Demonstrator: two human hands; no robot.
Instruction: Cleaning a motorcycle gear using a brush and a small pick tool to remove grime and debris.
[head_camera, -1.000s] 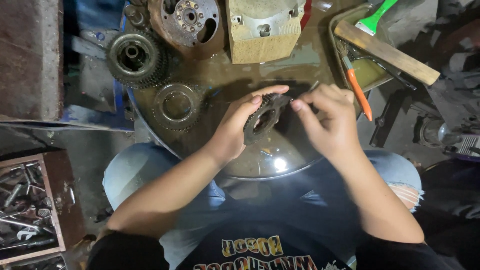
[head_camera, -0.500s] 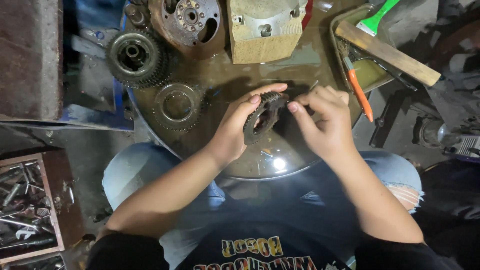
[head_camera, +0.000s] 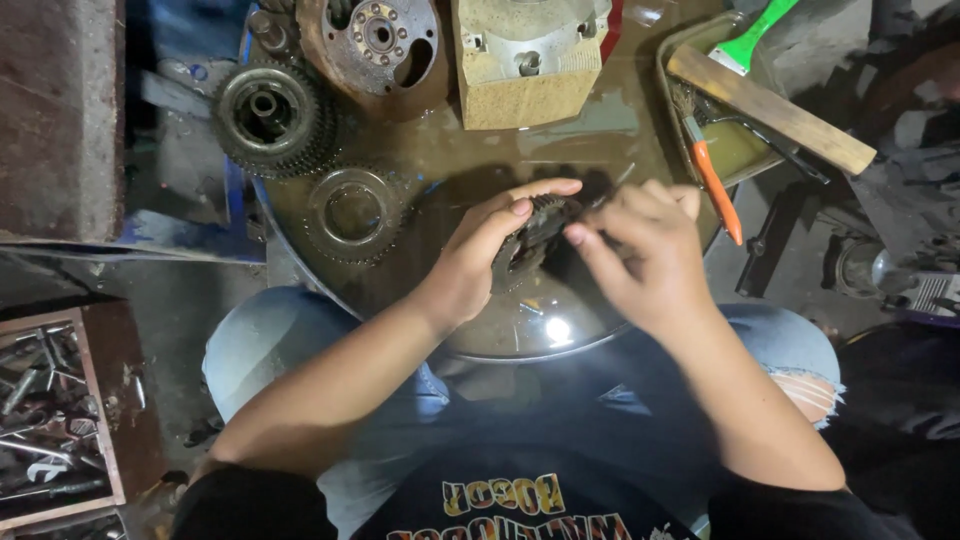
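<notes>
The left hand (head_camera: 480, 262) and the right hand (head_camera: 645, 258) meet above the middle of a round, oily metal bench (head_camera: 600, 130); between them sits a small dark toothed gear (head_camera: 530, 238), held up off the bench surface; the left fingers curl around its left edge, thumb on top and forefinger arched over the upper rim, so they are pinching the gear; the right fingers are drawn close together against the gear's right side, the thumb tip touching it, though that hand is blurred and its exact hold is hard to read; both forearms reach in from the bottom of the view over knees in blue jeans.

On the bench to the left of the hands lies a flat ring gear (head_camera: 352, 213); further up and left a thick stacked gear cluster (head_camera: 270, 115) sits at the bench edge; beside it a rusty round plate with holes (head_camera: 375, 45); to its right a pale block-shaped casing (head_camera: 528, 55); at the right a shallow tray (head_camera: 730, 150) holds an orange-handled brush (head_camera: 712, 175), with a wooden stick (head_camera: 770, 108) across it and a green handle (head_camera: 752, 40) above; at the far left a wooden box of tools (head_camera: 55, 420) stands on the floor.
</notes>
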